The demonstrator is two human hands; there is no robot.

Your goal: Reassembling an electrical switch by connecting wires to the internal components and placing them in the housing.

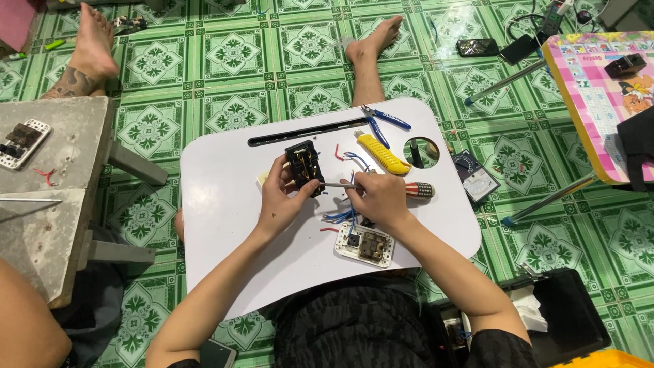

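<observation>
Head view, looking straight down: I sit on the green tiled floor [231,75] with the white lap table [225,225] across my legs. My left hand [279,201] pinches the black switch module [304,167] between thumb and curled fingers, holding it tilted with its brass terminals facing me, just above the table's middle. My right hand [378,197] is closed around the screwdriver [381,187]; its metal shaft runs toward nine o'clock and the tip meets the module's lower edge, while the red handle end sticks out at three o'clock. As I judge it, I am working a terminal screw on the module. The next move calls for keeping the tip seated square in the screw head while my left hand holds the module steady against the twist.

At six o'clock from my right hand lies the white socket plate [365,245], with blue wires [340,217] running up from it under my fingers. At twelve o'clock sit the yellow utility knife [383,154] and blue-handled pliers [383,120]. A multimeter [475,178] rests on the floor at three o'clock.
</observation>
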